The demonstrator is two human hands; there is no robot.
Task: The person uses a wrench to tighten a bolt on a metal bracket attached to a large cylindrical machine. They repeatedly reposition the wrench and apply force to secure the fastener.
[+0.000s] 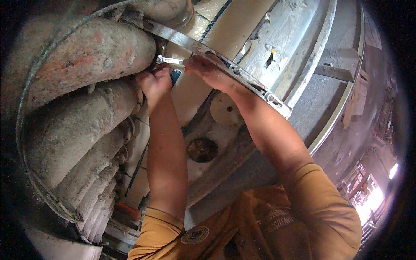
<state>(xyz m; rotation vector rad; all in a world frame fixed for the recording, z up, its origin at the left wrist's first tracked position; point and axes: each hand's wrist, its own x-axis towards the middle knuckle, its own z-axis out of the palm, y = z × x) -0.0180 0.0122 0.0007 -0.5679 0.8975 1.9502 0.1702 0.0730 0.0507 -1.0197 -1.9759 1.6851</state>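
Observation:
My right hand is closed around the shaft of a silver spanner. The spanner's head points left, up against the end of a grey, crusted roller with reddish patches. Just below the spanner head, my left hand has its fingers bent in at the roller's end. What those fingers grip, if anything, is hidden. A flat metal bar slants from upper left to lower right, passing above the spanner and over my right wrist.
More crusted rollers lie stacked down the left, with a thin cable curving round them. Beneath my arms are cream panels, a round pale disc and a dark round opening. A curved metal rim bounds the right side.

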